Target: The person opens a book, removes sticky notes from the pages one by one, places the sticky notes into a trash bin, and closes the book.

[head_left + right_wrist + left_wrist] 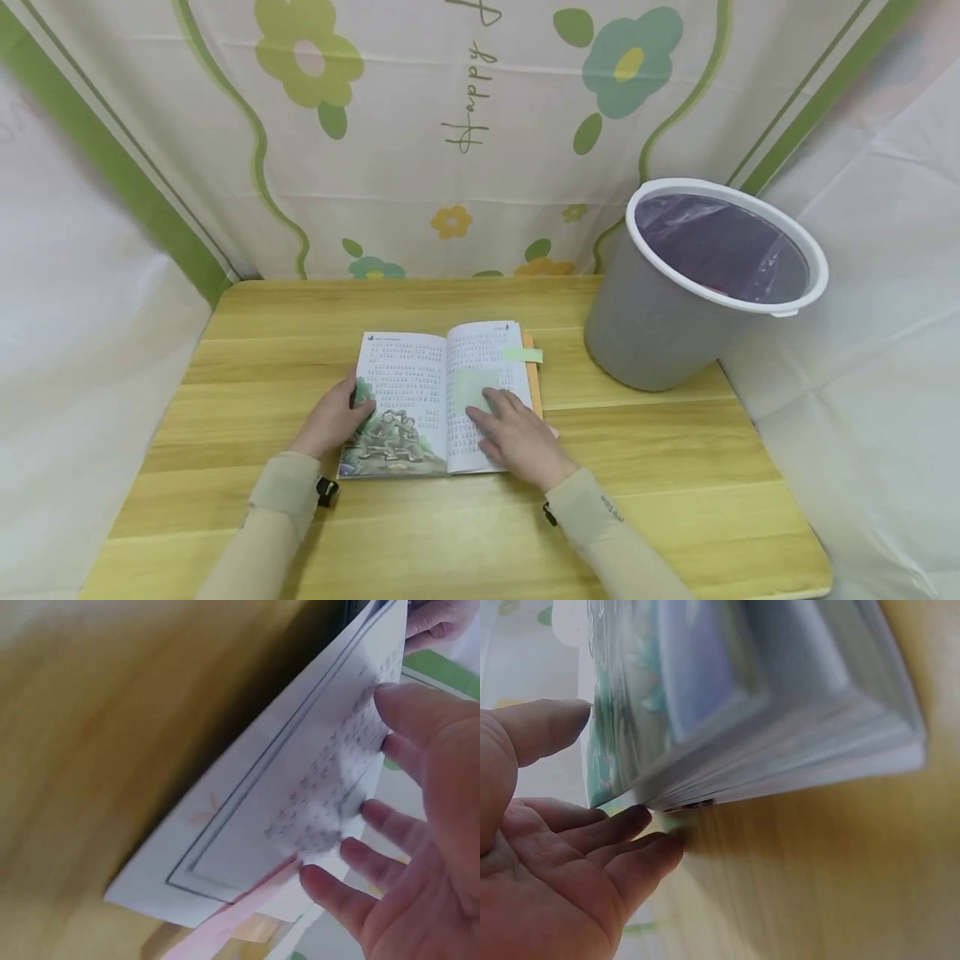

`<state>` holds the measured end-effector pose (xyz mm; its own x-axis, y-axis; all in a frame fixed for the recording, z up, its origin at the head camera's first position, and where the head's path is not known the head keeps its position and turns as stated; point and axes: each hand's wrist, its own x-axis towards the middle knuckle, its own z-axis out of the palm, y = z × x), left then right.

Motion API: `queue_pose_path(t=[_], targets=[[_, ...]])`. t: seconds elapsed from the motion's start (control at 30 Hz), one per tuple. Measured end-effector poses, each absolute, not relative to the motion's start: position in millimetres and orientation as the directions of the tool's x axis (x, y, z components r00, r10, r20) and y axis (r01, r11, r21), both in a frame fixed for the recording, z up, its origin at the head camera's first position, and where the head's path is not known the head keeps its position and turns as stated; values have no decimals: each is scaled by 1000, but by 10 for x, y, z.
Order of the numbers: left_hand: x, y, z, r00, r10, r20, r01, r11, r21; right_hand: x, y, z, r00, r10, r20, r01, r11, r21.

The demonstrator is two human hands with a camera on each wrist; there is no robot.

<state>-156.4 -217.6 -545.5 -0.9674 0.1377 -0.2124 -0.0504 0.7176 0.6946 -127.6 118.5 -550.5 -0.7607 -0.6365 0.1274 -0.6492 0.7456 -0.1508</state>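
The right hand [527, 443] has its grip loosely spread, clasping nothing; the left hand [335, 418] lightly holds the left edge of an open, printed paper book [408, 379] between thumb and fingers. At 10 o'clock from the nearer right hand, partly under its fingertips, a pale green, square paper note [471, 387] lies on the white right page [480, 346], with no clear long axis.

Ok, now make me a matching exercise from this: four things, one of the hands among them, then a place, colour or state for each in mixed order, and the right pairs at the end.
1. Bin
2. Book
3. Note
4. Left hand

A. Pale green, on the right page
B. At the book's left edge
C. Grey, standing at the right
D. Lying open on the table

Pairs: 1-C, 2-D, 3-A, 4-B
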Motion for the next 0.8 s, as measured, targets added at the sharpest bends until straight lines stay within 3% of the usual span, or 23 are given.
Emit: queue_pose_path(t=[0.27,0.53,0.8], targets=[[-1543,-2127,-5530,-974,159,-163,14,757,653,-1321,1230,-5495,-744,-666,63,-664,725,-180],[-1419,-1779,-5494,-946,325,-24,250,773,583,-1332,1272,-5512,-772,-635,39,-623,742,-246],[-1365,-1362,-5522,-924,371,-95,284,831,478,-1328,1266,-5504,-775,-631,32,-613,738,-281]])
